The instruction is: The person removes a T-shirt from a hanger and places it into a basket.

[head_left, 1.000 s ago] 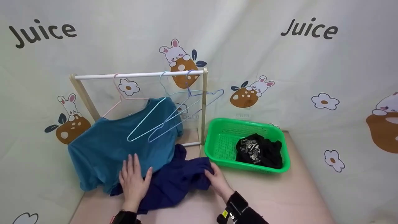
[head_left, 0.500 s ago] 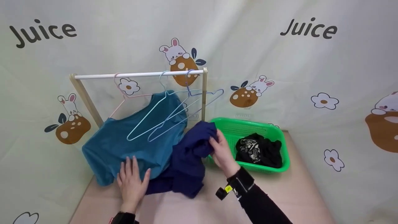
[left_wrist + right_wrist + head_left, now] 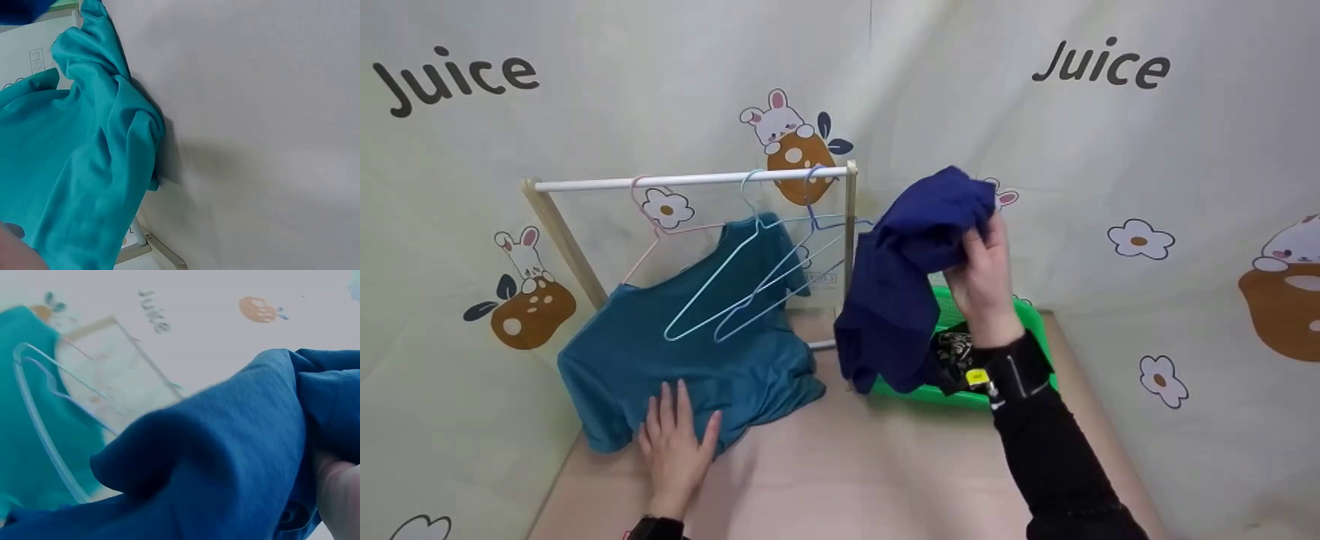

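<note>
My right hand [image 3: 982,281] grips a bunched navy blue garment [image 3: 900,277] by its upper end, and the cloth hangs down in front of the green basket. In the right wrist view the folds of this navy garment [image 3: 225,450] fill the lower half, with part of the hand [image 3: 340,495] at the right edge. A teal shirt [image 3: 682,322] hangs from the pink hanger [image 3: 649,251], its lower part spread onto the table. My left hand [image 3: 675,446] rests on the shirt's lower front, fingers straight and spread. The left wrist view shows the teal shirt [image 3: 95,152] in creased folds.
A small rack with a white rail [image 3: 690,180] and wooden posts stands at the left. Bare light-blue [image 3: 712,277] and purple [image 3: 780,289] hangers hang on its right part. The green basket [image 3: 1035,319] holds black clothing [image 3: 952,352] with a pale print. A printed curtain stands behind the table.
My right hand has lifted the navy garment off the table, out from beside the teal shirt, and carried it up and right before the basket. The left hand has stayed nearly still.
</note>
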{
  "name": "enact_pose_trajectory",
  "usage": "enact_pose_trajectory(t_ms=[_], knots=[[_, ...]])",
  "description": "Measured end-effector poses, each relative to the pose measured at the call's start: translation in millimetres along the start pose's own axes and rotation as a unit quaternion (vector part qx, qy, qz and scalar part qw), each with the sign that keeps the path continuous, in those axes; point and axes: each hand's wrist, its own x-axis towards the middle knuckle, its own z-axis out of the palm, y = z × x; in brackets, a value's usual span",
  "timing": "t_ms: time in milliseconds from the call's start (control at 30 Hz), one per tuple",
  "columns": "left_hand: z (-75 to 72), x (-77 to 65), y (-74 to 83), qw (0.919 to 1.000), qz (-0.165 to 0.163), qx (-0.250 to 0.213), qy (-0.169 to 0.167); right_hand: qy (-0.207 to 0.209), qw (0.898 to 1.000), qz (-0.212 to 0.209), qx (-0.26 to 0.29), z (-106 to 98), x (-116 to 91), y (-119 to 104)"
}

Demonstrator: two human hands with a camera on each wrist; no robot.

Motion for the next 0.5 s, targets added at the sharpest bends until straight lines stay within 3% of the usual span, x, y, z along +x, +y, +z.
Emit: enact_pose_trajectory(t_ms=[133, 300, 433, 500], knots=[[-0.3, -0.7, -0.3, 0.9999, 0.006, -0.006, 0.01, 0.007, 0.999, -0.033, -0.026, -9, 20, -23], [-5.4, -0.1, 0.8, 1.0, 0.0, -0.001, 0.001, 0.032, 0.991, -0.041, -0.122, -42, 22, -25], [-9.5, -0.4, 1.8, 1.0, -0.002, 0.007, 0.002, 0.071, 0.976, 0.018, -0.204, -86, 9, -14], [-11.3, -0.5, 1.8, 0.9999, 0.001, 0.009, 0.007, 0.085, 0.957, 0.079, -0.265, -111, 1, -9]])
